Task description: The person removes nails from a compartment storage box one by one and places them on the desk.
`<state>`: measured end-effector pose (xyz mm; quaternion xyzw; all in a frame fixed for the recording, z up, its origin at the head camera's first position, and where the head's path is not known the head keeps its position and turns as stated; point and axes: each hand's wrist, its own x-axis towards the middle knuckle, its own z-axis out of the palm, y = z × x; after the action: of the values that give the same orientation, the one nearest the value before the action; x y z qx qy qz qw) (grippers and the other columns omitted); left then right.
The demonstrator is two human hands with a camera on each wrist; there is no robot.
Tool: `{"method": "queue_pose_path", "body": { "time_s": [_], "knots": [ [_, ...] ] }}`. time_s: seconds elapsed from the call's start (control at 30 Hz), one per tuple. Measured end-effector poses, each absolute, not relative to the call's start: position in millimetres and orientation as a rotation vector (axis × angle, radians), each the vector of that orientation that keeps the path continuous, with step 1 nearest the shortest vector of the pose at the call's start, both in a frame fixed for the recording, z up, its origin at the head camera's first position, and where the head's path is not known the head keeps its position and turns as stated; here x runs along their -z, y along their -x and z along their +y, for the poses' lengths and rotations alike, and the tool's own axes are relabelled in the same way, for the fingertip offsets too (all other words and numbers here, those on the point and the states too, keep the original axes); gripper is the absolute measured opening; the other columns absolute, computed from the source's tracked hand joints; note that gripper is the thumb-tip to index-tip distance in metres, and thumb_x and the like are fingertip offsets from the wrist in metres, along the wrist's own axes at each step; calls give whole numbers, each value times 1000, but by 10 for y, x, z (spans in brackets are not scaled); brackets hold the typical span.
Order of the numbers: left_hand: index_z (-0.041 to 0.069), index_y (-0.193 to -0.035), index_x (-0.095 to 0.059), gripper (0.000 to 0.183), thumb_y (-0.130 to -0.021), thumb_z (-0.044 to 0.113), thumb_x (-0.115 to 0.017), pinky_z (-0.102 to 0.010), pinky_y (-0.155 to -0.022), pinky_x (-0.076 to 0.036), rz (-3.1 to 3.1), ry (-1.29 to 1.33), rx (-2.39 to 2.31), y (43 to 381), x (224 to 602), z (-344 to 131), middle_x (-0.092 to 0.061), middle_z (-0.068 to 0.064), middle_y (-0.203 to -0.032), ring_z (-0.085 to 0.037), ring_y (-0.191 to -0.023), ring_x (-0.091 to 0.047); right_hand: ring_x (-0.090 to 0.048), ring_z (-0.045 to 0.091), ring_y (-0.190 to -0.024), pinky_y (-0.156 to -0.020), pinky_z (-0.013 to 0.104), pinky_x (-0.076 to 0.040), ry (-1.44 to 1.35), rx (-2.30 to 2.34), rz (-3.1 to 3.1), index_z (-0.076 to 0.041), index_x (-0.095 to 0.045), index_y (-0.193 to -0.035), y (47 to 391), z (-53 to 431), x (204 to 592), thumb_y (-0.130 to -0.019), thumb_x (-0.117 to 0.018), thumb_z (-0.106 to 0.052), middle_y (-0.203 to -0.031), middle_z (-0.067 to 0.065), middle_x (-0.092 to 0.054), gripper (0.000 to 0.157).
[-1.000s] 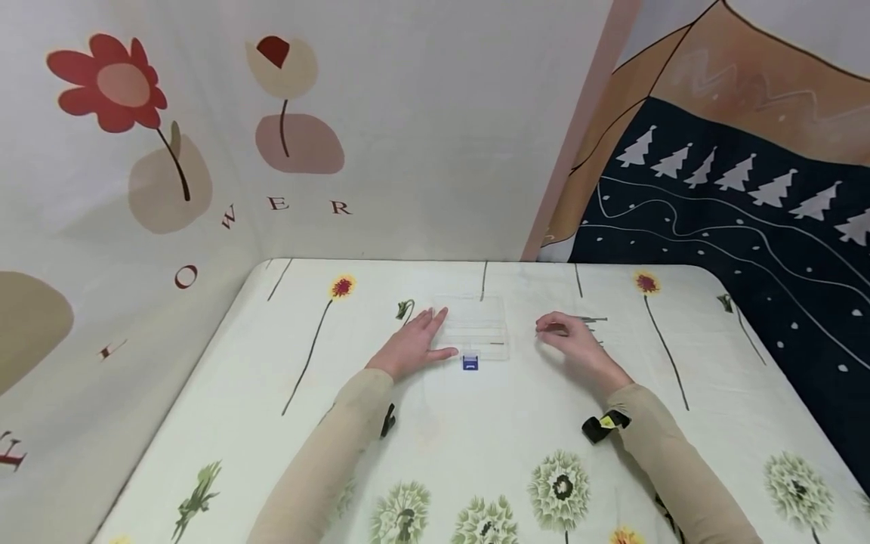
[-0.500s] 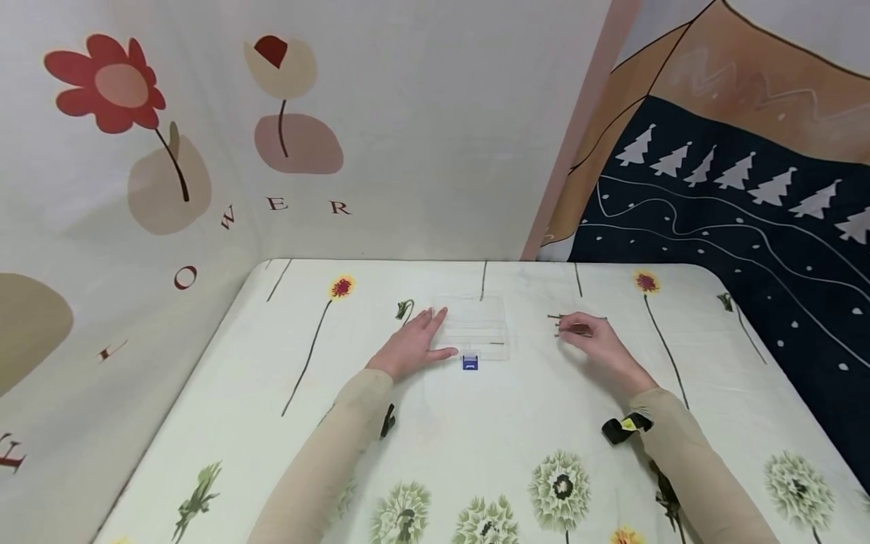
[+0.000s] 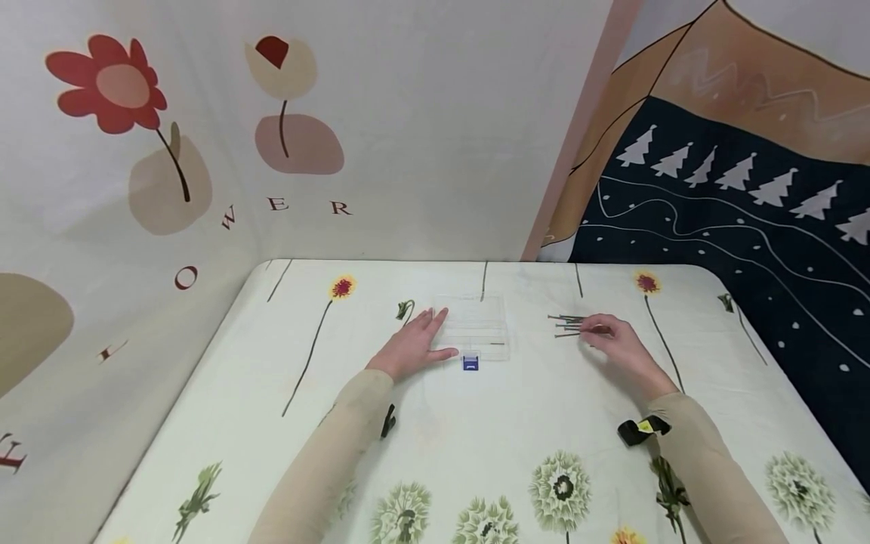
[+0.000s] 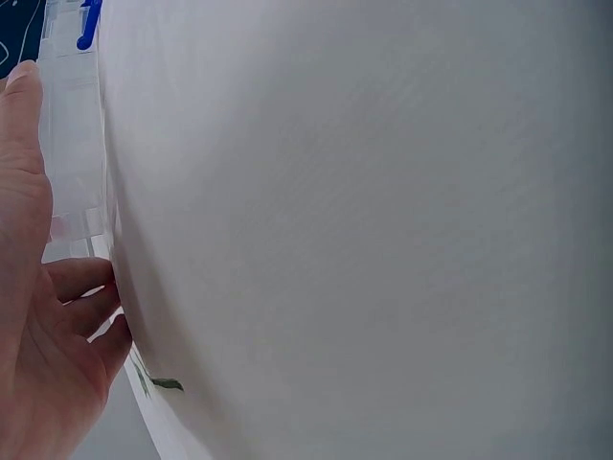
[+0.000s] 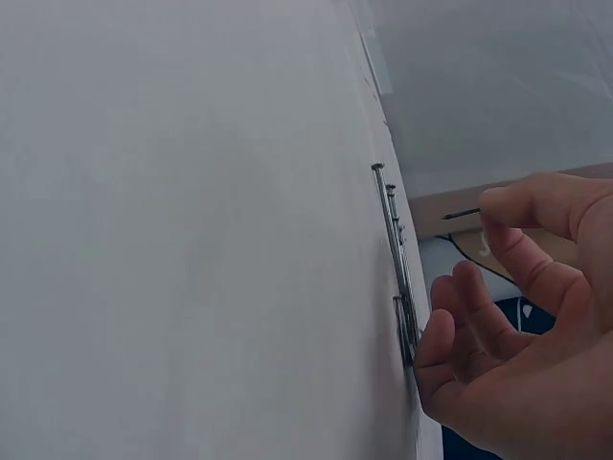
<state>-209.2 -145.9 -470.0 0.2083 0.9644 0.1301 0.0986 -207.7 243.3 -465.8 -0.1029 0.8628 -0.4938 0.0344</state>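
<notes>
A clear plastic box [image 3: 476,332] with a blue latch [image 3: 470,363] lies on the table, a single nail [image 3: 498,344] inside its front part. Fingers spread, my left hand [image 3: 411,349] rests against the box's left side; the left wrist view shows its thumb along the box wall [image 4: 75,134]. To the right, several long nails [image 3: 566,325] lie side by side on the cloth. My right hand [image 3: 617,344] is just right of and partly over them. Between its thumb and index finger it pinches a nail [image 5: 462,214], pointed end sticking out; the other fingers curl loosely near the pile.
A white flower-printed cloth [image 3: 476,431] covers the table. Behind its far edge hangs a pale printed curtain [image 3: 421,151], with a dark tree-patterned one [image 3: 720,219] at the right. Each wrist wears a black camera strap [image 3: 642,429].
My right hand has moved rightward from near the box, across the nails, uncovering their left ends. The left hand and the box have stayed in place.
</notes>
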Motion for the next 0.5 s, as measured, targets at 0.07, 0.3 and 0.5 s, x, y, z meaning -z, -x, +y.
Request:
{"method": "queue_pose_path", "body": {
  "time_s": [0.07, 0.3, 0.5],
  "knots": [
    [11, -155, -16, 89, -92, 64, -48, -44, -112, -21, 2855, -618, -384, 2091, 4699, -1460, -19, -19, -157, -31, -143, -19, -51, 37, -111, -86, 33, -42, 302, 1488, 2670, 10, -59, -111, 2075, 2462, 4660, -94, -62, -7, -118, 25, -55, 24],
    [11, -155, -17, 89, -92, 64, -48, -44, -112, -21, 2857, -627, -383, 2086, 4697, -1458, -20, -20, -156, -31, -143, -19, -54, 26, -103, -84, 31, -42, 272, 1423, 2722, 8, -61, -108, 2053, 2548, 4685, -94, -62, -8, -116, 24, -56, 22],
    [11, -155, -17, 88, -92, 64, -48, -44, -113, -21, 2859, -626, -379, 2094, 4707, -1458, -19, -19, -156, -31, -143, -19, -53, 16, -95, -80, 25, -43, 323, 1363, 2725, 7, -63, -103, 2049, 2624, 4701, -93, -62, -6, -118, 25, -55, 16]
  ]
}}
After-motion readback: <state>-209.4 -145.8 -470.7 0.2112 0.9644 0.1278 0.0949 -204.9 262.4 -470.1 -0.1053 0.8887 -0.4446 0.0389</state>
